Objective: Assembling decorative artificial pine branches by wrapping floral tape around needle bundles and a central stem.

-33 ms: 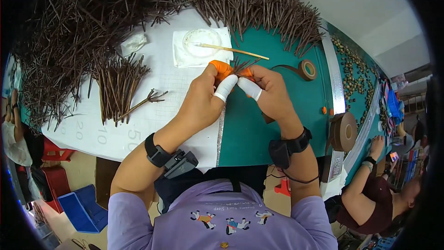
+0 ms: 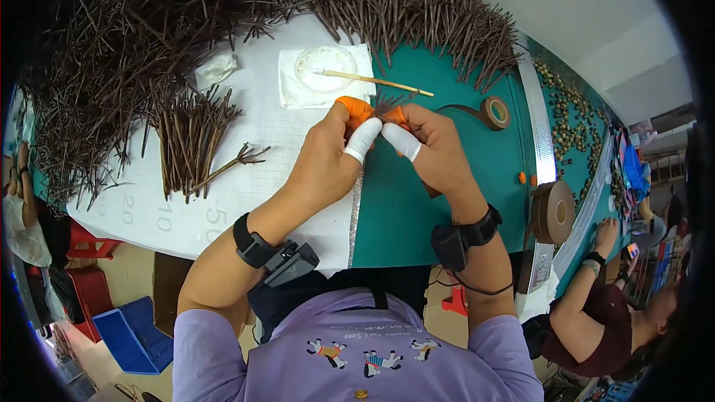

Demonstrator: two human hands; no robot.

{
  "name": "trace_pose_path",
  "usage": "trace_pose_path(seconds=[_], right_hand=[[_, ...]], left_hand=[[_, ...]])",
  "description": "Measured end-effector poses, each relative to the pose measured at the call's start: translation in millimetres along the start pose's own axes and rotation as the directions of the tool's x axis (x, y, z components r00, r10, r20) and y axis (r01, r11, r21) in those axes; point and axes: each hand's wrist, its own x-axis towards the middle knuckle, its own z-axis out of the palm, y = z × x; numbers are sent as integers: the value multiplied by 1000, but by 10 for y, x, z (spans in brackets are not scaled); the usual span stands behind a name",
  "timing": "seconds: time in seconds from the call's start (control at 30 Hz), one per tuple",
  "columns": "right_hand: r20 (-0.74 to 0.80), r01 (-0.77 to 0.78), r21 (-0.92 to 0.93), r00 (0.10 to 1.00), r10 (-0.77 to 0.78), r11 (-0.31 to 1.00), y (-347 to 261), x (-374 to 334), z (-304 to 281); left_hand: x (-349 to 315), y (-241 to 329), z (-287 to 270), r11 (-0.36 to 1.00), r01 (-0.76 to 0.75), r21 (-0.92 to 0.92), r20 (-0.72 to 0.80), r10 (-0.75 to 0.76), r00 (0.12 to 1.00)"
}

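Observation:
My left hand (image 2: 333, 145) and my right hand (image 2: 435, 141) meet over the middle of the table, fingers pinched together around a small brown twig stem (image 2: 389, 104). Its thin tips stick up between the fingers and look blurred; the lower part is hidden. White covers wrap both thumbs, and orange covers sit on the forefingers. A strip of brown tape (image 2: 432, 191) shows under my right hand. Just beyond the hands, a wooden stick (image 2: 380, 83) with a whitish end rests across a round dish (image 2: 316, 59) on a folded white cloth (image 2: 290, 95).
Dark twigs pile up at the left (image 2: 134, 37) and back (image 2: 417, 18). A sorted twig bundle (image 2: 186, 145) and one branched twig (image 2: 237, 166) lie left. Brown tape rolls (image 2: 495, 112) (image 2: 553, 212) stand right, before a metal strip (image 2: 544, 150). Another person's arm (image 2: 588, 286) rests farther right.
The twig tips between my fingers have blurred and shifted slightly, as if turning. Both hands stay in nearly the same place.

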Motion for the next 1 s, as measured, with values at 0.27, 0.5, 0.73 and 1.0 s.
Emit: trace_pose_path(seconds=[0.27,0.5,0.73,1.0], right_hand=[[-3,34,-24,999,-34,999,-4,24,4],[-11,-18,-32,1000,18,999,31,52,7],[-59,29,57,998,-25,998,3,63,77],[-9,-41,-15,999,41,999,-19,38,106]], left_hand=[[113,54,-104,729,398,-556,83,-429,900],[90,21,-40,878,292,-378,11,-311,950],[83,50,-26,873,317,-372,44,-324,945],[38,-58,7,990,-11,144,-102,26,994]])
